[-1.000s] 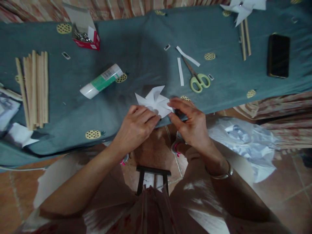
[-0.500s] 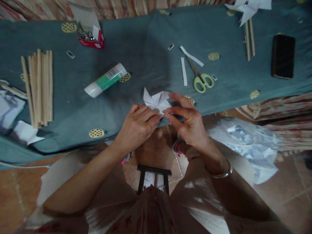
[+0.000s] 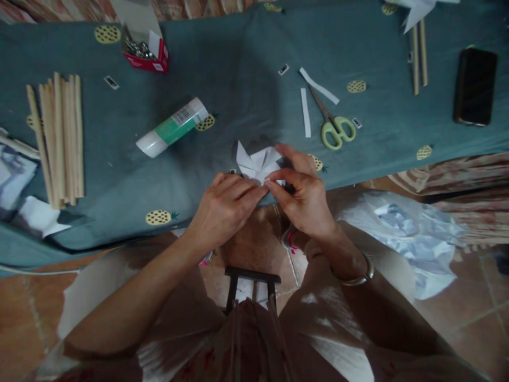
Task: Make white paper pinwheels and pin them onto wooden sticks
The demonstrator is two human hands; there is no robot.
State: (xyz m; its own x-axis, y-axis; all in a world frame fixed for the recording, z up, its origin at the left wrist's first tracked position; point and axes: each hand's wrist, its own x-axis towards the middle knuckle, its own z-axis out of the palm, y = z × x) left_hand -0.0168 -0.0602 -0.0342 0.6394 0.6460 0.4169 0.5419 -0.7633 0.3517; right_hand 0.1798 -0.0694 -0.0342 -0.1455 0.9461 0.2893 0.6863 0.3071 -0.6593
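white folded paper pinwheel point(image 3: 260, 162), quantity one: located at the near edge of the table, between the two hands. left hand point(image 3: 228, 204): fingers together, thumb and forefinger closed on the near edge of the pinwheel. right hand point(image 3: 304, 193): thumb and forefinger pinched on a folded paper tip near the pinwheel's centre; another finger rests against its right side.

parts layout, referenced to the pinwheel:
- one green-and-white cylindrical tube with a barcode label point(image 3: 173, 127): left and beyond, lying flat.
- one open red-and-white cardboard box point(image 3: 148, 62) of small silver metal pieces: far left.
- one bundle of pale wooden sticks point(image 3: 59, 140): well to the left; roughly eight, overlapping, exact count unclear.
- white paper pieces point(image 3: 40, 215), at least two: past the bundle, at the far left.
- one pair of green-handled scissors point(image 3: 333, 132): right and beyond.
- two narrow white paper strips point(image 3: 305, 112): right and beyond, beside the scissors.
- one black phone point(image 3: 475, 86): far right.
- two pale wooden rods point(image 3: 419, 58): far right and beyond, below one second white paper pinwheel point(image 3: 419, 10), cut off by the view.

surface: teal cloth with yellow pineapple print point(image 3: 238, 69).

room: terracotta tile floor point(image 3: 254, 244); one dark-framed stool point(image 3: 252, 276) near the pinwheel's side of the table; one translucent plastic bag of white paper point(image 3: 413, 233) to the right; patterned fabric point(image 3: 199, 9) behind the table.
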